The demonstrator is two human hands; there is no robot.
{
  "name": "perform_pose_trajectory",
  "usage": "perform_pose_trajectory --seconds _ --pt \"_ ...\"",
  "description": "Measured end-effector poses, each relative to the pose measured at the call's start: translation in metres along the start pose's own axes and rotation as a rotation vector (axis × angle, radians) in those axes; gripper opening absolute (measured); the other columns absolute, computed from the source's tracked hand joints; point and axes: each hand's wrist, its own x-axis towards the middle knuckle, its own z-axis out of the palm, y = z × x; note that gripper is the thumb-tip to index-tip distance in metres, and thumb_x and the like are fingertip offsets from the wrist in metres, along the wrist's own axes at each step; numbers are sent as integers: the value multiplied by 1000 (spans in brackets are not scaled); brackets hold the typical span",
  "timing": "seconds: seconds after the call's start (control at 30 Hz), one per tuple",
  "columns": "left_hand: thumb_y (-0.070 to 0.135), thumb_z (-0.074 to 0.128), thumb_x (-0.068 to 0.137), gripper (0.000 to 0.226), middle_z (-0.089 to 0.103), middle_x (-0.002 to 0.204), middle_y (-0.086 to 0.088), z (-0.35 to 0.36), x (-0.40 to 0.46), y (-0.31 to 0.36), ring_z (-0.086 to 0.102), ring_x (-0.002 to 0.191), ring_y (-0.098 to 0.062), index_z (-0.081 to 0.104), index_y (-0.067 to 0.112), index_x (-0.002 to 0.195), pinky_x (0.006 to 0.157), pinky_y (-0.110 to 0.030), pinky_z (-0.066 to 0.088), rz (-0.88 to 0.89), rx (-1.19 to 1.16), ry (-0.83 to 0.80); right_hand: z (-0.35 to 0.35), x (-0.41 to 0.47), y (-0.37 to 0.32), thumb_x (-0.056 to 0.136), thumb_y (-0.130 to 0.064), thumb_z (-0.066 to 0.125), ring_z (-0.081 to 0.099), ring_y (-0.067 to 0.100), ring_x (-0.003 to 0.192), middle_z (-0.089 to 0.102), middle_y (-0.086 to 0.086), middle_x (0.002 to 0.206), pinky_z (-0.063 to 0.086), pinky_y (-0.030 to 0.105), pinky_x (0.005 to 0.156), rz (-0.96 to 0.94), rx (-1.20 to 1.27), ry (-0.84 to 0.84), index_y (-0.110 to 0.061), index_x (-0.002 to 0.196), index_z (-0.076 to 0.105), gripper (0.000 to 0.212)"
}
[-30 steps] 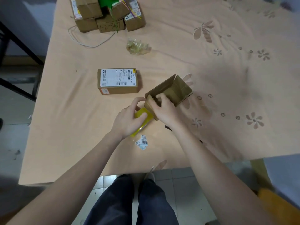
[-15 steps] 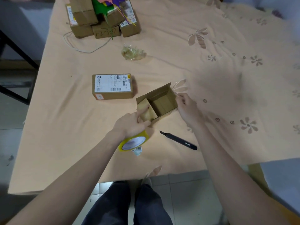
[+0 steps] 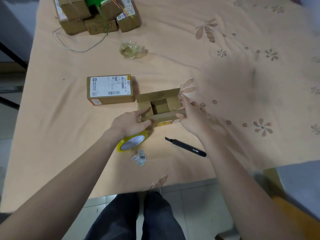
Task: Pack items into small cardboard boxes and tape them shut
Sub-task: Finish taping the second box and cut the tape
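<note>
Meanwhile, left hand (image 3: 129, 122) gripped open box (image 3: 160, 106) corner, right hand (image 3: 190, 116) pinched near flap; judged best: steady box, fold flaps flat (tape roll (image 3: 132, 142) beside).

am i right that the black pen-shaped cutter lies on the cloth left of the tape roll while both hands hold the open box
Not quite. In the head view the black cutter lies on the cloth to the right of the tape roll, below the right hand. The rest stands: left hand and right hand both hold the open box.
</note>
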Motion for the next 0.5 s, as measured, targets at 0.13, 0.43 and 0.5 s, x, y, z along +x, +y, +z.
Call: perform_pose_trajectory --seconds 0.13,0.43,0.5 --pt "46 53 85 57 66 101 -9 -3 -3 -3 58 99 -33 35 38 139 78 -37 47 -63 -68 147 12 11 -6 90 -19 58 33 23 132 44 4 141 28 46 99 -24 -117 66 -25 145 22 67" --pt "48 59 82 94 48 64 -1 -11 -6 12 47 58 -24 -11 46 145 54 -30 33 -84 131 235 13 15 -24 69 -4 66 25 31 132 26 9 146 32 48 102 -152 -444 225 -19 135 35 75" --pt "48 55 85 77 56 76 -7 -11 -7 11 56 73 -33 8 48 145 60 -32 37 -68 188 244 16 9 -26 69 -2 62 36 29 123 43 6 132 34 42 94 -169 -518 249 -15 121 45 56"
